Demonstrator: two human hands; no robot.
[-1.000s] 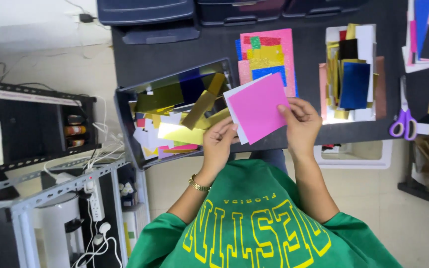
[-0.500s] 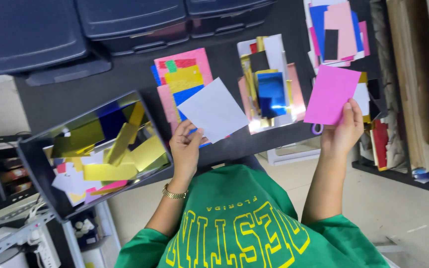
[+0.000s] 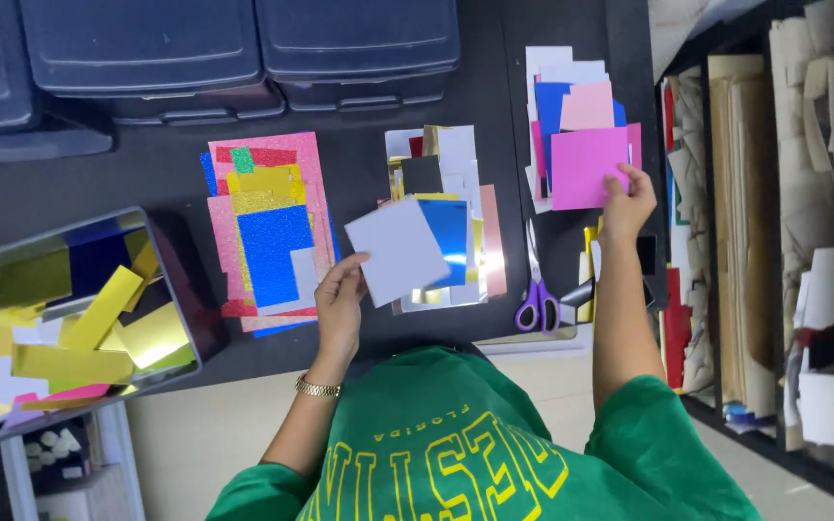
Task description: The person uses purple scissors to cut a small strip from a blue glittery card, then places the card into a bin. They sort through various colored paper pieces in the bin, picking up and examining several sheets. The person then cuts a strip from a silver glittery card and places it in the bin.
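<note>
Craft room: sorted paper stacks [image 3: 267, 232]

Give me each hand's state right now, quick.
Left hand: closed on a white sheet, held by its edge.
Right hand: closed on a pink sheet, over the right-hand paper pile.

Pale card [image 3: 396, 251] tilted, lifted; pink sheet [image 3: 588, 169] flat atop pile.

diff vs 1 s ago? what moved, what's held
The two sheets, held together a second ago, are split: the right hand carried the pink sheet out to the right-hand pile, and the left hand keeps its grip on the pale sheet. The scissors and glitter stack lie unchanged.
</note>
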